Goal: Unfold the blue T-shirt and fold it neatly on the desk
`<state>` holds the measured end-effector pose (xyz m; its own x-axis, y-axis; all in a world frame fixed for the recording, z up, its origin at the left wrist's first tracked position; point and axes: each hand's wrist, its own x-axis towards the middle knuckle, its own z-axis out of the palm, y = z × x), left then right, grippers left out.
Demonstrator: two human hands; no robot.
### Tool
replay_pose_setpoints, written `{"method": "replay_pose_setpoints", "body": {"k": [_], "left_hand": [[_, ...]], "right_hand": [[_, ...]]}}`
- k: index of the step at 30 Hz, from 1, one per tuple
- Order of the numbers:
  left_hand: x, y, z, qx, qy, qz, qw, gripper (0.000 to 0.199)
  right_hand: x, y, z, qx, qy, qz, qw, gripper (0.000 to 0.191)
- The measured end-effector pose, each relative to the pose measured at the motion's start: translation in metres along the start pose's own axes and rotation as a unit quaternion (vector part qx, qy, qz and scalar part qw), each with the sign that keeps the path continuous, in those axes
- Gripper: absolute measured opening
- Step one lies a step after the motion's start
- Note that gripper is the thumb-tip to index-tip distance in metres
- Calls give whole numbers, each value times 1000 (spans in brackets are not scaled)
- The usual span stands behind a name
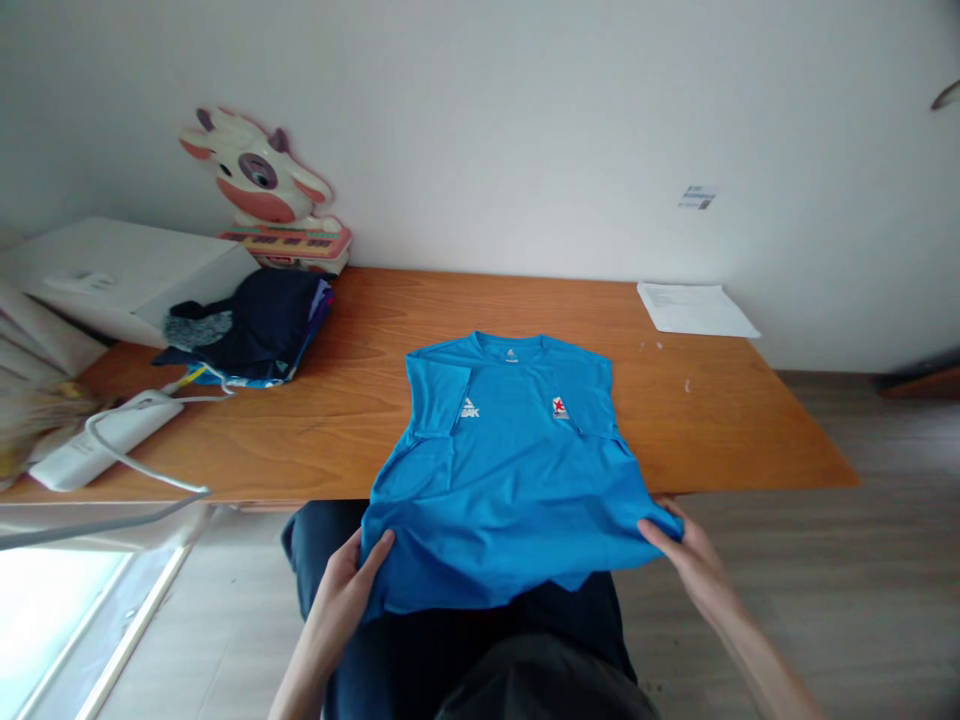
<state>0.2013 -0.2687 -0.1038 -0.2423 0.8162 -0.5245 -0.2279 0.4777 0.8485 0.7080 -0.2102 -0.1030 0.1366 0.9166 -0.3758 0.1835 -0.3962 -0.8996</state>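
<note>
A blue T-shirt [517, 460] lies front side up, its collar and chest on the wooden table and its lower part hanging past the front edge over my lap. Both sleeves are folded inward across the chest, beside a white logo and a small red-and-white badge. My left hand [349, 575] pinches the shirt's left side near the hem, thumb on top. At the opposite side, my right hand [686, 545] grips the cloth the same way, so the lower part is held spread between them. The fingers beneath the fabric are partly hidden.
On the wooden table [750, 430], a stack of folded clothes [262, 320] sits beside a white box [127, 270]. A cow-shaped toy keyboard [262, 190] leans at the wall. A white power strip [105, 440] with cables lies front left; paper sheets [697, 308] lie back right.
</note>
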Motion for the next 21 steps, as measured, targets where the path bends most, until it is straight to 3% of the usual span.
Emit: {"method": "replay_pose_setpoints", "body": {"k": [2, 4, 7, 9, 11, 13, 15, 17, 19, 21], "left_hand": [[0, -6, 2, 22, -12, 9, 1000, 66], [-5, -7, 3, 13, -33, 0, 999, 64], [-16, 2, -2, -34, -70, -28, 997, 60], [-21, 7, -8, -69, -62, -43, 995, 64], [-22, 7, -13, -95, -31, -46, 994, 72], [-21, -1, -14, -97, -8, -47, 994, 76], [-20, -12, -7, -54, -41, -50, 996, 74], [-21, -22, 2, 16, -118, -56, 991, 64], [-23, -29, 9, 62, -176, -59, 981, 53], [-26, -33, 7, 49, -168, -62, 983, 50]], "right_hand": [[-5, 8, 10, -60, -90, 38, 993, 61], [-12, 13, 13, -125, -147, 47, 980, 58], [-20, 11, 0, -211, -105, 29, 971, 53], [-24, 9, -16, -171, -69, 39, 982, 55], [-28, 12, -28, -49, -50, 69, 995, 59], [-32, 23, -29, 34, -80, 99, 991, 71], [-35, 36, -18, 7, -189, 106, 976, 74], [-39, 50, -5, -71, -289, 93, 950, 70], [-43, 59, 1, -96, -304, 95, 943, 68], [-46, 64, -6, -33, -245, 124, 961, 69]]}}
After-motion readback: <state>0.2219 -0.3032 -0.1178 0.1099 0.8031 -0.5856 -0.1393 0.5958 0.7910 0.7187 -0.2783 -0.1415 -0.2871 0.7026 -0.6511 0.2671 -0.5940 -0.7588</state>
